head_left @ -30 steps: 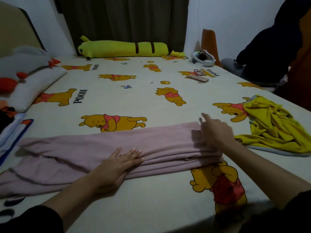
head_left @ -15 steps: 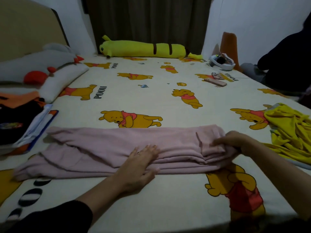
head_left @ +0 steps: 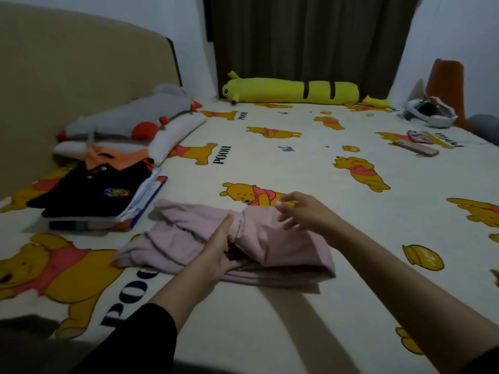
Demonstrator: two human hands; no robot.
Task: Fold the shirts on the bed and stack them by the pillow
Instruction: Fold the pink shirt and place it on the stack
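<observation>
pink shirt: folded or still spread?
Partly folded: the pink shirt has its right end doubled over, left end lying loose; left hand presses the fold.

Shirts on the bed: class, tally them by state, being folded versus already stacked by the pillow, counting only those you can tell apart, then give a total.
Being folded: 1, the pink shirt, under the left hand and right hand.
Stacked by the pillow: at least 3 told apart: orange shirt, black shirt, white and blue shirt; lower layers are unclear.
Total: at least 4.

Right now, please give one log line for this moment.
step: folding pink shirt | left hand: on fold | right hand: open above it | stack: by pillow
</observation>
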